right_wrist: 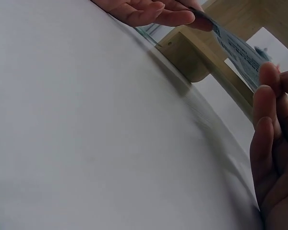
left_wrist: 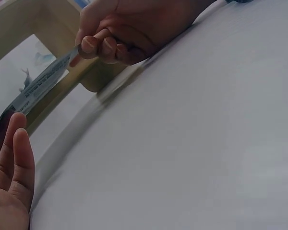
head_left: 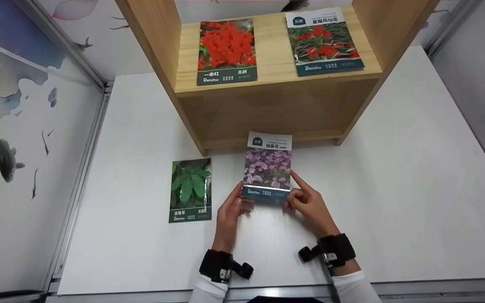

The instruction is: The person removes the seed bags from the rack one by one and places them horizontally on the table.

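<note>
A seed packet point(head_left: 267, 168) with pink-purple flowers is held by both hands in front of the wooden shelf point(head_left: 276, 86), raised off the white table. My left hand point(head_left: 228, 212) grips its lower left edge, and my right hand point(head_left: 313, 209) pinches the lower right edge, index finger lying along the side. Both wrist views show the packet point(left_wrist: 41, 88) point(right_wrist: 237, 52) tilted, its printed back facing down. To the left, a green-leaf seed packet point(head_left: 190, 190) lies flat on the table.
On the shelf's upper board lie two more packets: one with dense red blossoms point(head_left: 227, 50) at left, another with red flowers among narrow leaves point(head_left: 324, 44) at right. The shelf's lower board point(head_left: 230, 144) is close behind the held packet. Printed wall panels point(head_left: 11, 235) flank the white table point(head_left: 415, 210).
</note>
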A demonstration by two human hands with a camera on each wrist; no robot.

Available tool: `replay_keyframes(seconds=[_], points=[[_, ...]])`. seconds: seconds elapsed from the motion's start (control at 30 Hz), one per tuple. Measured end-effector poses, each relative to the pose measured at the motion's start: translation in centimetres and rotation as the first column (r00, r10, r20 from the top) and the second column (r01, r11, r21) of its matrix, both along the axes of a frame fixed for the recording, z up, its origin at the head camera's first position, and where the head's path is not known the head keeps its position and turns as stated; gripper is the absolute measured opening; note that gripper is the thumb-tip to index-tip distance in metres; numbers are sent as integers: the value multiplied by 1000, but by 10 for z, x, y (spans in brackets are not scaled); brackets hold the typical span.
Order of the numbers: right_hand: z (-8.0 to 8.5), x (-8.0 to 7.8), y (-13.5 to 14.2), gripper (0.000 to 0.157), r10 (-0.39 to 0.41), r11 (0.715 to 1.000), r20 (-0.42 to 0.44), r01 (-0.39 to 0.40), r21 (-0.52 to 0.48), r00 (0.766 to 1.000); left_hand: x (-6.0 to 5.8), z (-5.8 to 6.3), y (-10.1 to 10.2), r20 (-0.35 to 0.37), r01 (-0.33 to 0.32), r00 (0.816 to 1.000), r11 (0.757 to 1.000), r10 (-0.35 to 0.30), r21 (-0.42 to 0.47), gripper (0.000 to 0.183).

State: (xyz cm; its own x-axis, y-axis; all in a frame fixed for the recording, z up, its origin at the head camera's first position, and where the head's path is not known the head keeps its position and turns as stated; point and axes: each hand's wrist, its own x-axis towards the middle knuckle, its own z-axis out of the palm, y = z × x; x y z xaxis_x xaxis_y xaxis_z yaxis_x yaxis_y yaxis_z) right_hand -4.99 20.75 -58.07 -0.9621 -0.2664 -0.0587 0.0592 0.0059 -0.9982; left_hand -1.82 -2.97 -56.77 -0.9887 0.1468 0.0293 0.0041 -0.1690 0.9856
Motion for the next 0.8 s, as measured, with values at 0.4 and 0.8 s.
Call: replay_keyframes(seconds=[0.4, 0.8], points=[[20, 4, -7, 66, 121, 984, -38, -115, 140, 992, 6, 2, -16, -23, -36, 999, 993, 33, -115, 40], [19, 6, -14, 69, 168, 973, -42, -159, 168, 985, 13, 4, -23, 19, -46, 999, 988, 50, -150, 40]])
